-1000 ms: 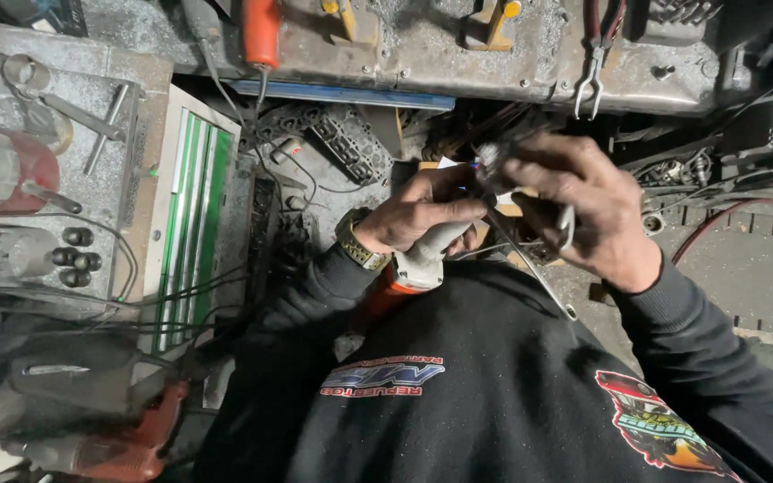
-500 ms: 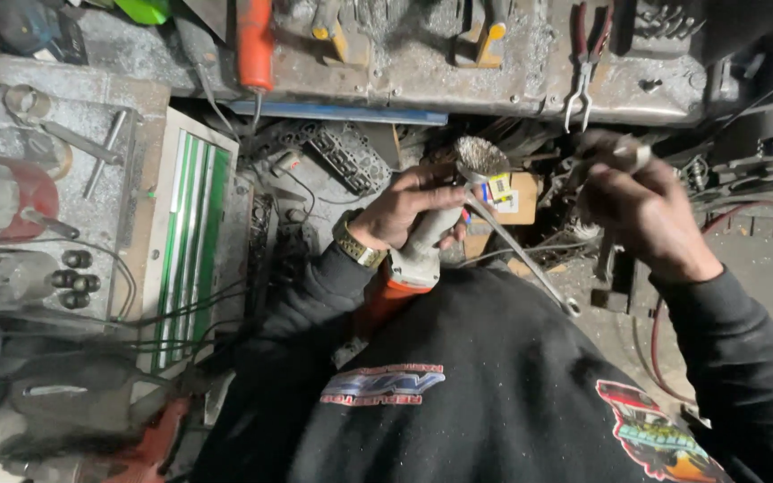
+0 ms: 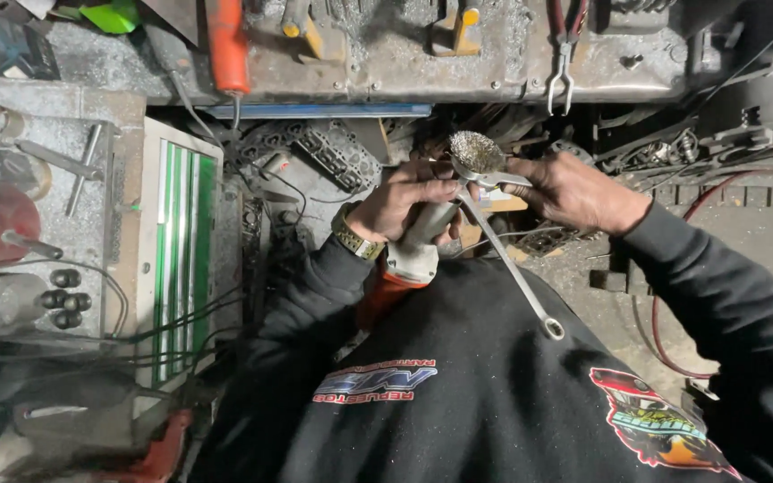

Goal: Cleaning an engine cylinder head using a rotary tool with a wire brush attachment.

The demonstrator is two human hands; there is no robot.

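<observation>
While the view was taken from above the person's chest, an angle grinder [image 3: 418, 246] with a pale grey body and an orange rear part was held over the dark sweatshirt [image 3: 458, 394]. It was gripped around its neck by the left hand [image 3: 404, 201], whose fingers were closed about the housing; a watch with a metal band [image 3: 355, 237] was worn on that wrist. A cup-shaped wire brush [image 3: 476, 152] was seen mounted at the grinder's head, pointing away from the body. A long silver wrench [image 3: 507, 259] was set with one end at the base of the brush, while its ring end lay lower down against the sweatshirt. The upper end of the wrench was touched by the right hand [image 3: 579, 192], just beside the brush; whether the fingers were fully closed around it could not be told. A dirty metal workbench edge [image 3: 386, 67] was seen beyond the hands, with an orange-handled tool [image 3: 225, 45] and pliers [image 3: 564, 49] hung from it. A green-striped case [image 3: 181, 259] lay well apart on the left.
</observation>
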